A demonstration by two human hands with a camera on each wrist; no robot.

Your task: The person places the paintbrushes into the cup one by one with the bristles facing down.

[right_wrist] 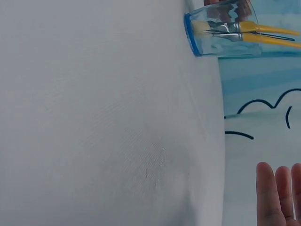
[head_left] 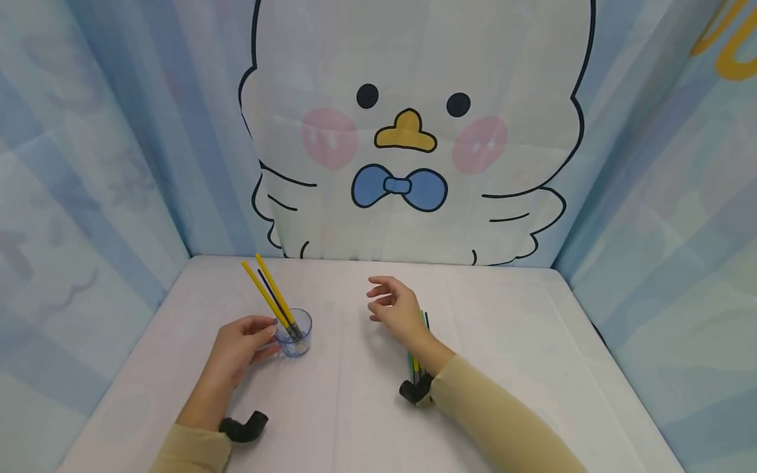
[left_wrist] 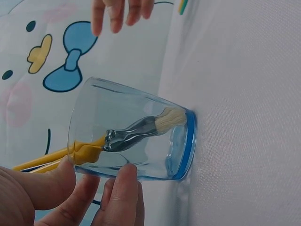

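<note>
Nearest, on the white cloth-covered table (head_left: 343, 407), a bundle of slim green, yellow and dark sticks (head_left: 416, 362) lies partly hidden beneath the tan right sleeve (head_left: 497, 410). Beyond it, the left hand (head_left: 236, 345) grips the left side of a transparent, tapered, blue-based cup (left_wrist: 127, 103), which stands upright holding yellow- and dark-handled paintbrushes (head_left: 267, 295) bristles down, while the right hand (head_left: 399, 312), fingers loosely bent and slightly apart, holds nothing. Behind, a blue-and-white fabric backdrop (head_left: 414, 52) displays a printed bird with a blue bow tie.
</note>
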